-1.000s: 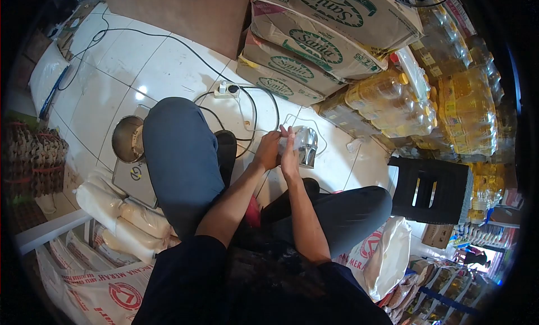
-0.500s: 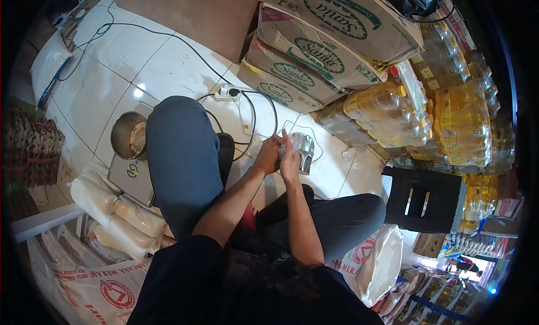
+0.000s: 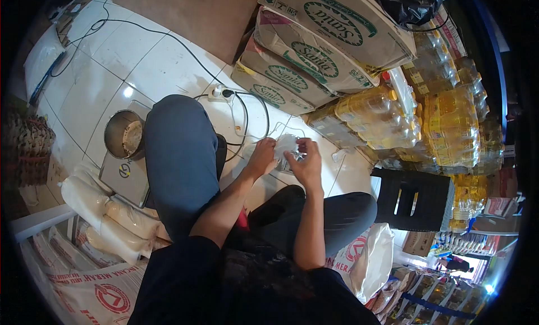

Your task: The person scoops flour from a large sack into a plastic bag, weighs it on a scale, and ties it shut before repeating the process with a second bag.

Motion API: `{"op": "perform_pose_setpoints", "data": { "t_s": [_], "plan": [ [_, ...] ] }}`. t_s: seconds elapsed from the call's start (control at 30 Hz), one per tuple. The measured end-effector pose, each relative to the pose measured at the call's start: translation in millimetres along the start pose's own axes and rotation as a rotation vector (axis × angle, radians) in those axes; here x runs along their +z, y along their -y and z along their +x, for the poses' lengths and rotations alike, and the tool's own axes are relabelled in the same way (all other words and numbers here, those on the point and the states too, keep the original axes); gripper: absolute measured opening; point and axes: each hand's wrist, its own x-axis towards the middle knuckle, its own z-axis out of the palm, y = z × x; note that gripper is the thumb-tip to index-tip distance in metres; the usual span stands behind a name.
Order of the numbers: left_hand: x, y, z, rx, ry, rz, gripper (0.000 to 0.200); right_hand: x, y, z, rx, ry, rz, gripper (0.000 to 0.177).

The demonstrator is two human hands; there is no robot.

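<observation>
I sit on a white tiled floor with both hands out in front of me. My left hand (image 3: 261, 155) and my right hand (image 3: 306, 163) both grip a small clear plastic bag (image 3: 284, 145), held between them above the floor. A shiny metal cup (image 3: 287, 164) stands on the floor right under the bag, mostly hidden by my right hand. What the bag contains cannot be made out.
A metal bowl (image 3: 123, 135) with white grains rests on a scale (image 3: 124, 175) at left, next to filled white bags (image 3: 95, 204). A power strip (image 3: 219, 92) and cables lie ahead. Cardboard boxes (image 3: 314, 44), packed oil bottles (image 3: 426, 117) and a black stool (image 3: 412, 198) crowd the right.
My right hand moved right, over the metal cup, and the bag now stretches between the two hands. The view shifted slightly.
</observation>
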Motion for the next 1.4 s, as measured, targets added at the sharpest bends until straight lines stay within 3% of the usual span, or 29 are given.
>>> {"op": "perform_pose_setpoints", "data": {
  "t_s": [0.1,0.2,0.33,0.43,0.5,0.57,0.6,0.7,0.8,0.9,0.93,1.03,1.07,1.17,1.3,1.33,1.4],
  "plan": [
    [-4,2,-3,0.05,-0.017,-0.037,0.037,19,-11,-5,-0.045,0.14,0.116,0.017],
    [0,8,-3,0.071,0.027,-0.016,0.037,22,-5,-4,0.066,-0.148,0.01,0.021],
    [-1,5,-2,0.031,0.031,-0.044,0.038,12,1,3,0.284,-0.431,0.207,0.03],
    [4,6,-1,0.061,-0.032,-0.052,0.03,5,-1,3,0.213,-0.346,0.519,0.028],
    [5,7,-1,0.089,-0.064,-0.051,0.026,17,2,6,0.157,-0.437,0.382,0.034],
    [4,8,-2,0.106,-0.066,-0.045,0.025,7,8,1,0.354,-0.266,0.219,0.032],
    [3,7,-2,0.109,-0.069,-0.051,0.025,13,-16,0,0.445,-0.23,0.305,0.033],
    [2,7,-3,0.099,-0.068,-0.066,0.023,11,-2,2,0.348,-0.39,0.421,0.036],
    [4,8,-2,0.092,-0.054,-0.079,0.024,29,-21,8,0.018,-0.502,0.609,0.037],
    [2,8,-1,0.118,-0.064,-0.083,0.026,11,-18,1,0.225,-0.367,1.02,0.029],
    [2,8,-1,0.128,-0.064,-0.074,0.026,6,-18,2,0.337,-0.287,1.021,0.026],
    [1,7,-2,0.134,-0.043,-0.061,0.029,8,-17,5,0.339,-0.286,0.62,0.02],
    [0,6,-2,0.132,-0.034,-0.059,0.03,7,-11,3,0.185,-0.301,0.496,0.029],
    [-4,2,-3,0.1,-0.042,-0.056,0.037,11,-12,3,0.08,-0.123,0.36,0.058],
    [-11,2,-6,0.2,-0.046,-0.074,0.045,4,-1,-5,0.005,0.17,0.031,0.048],
    [-11,0,-5,0.186,-0.032,-0.071,0.046,5,1,-3,0.092,0.198,0.051,0.026],
    [-12,-1,-4,0.147,-0.024,-0.108,0.045,13,-4,-3,0.048,0.101,0.083,0.018]
  ]
}}
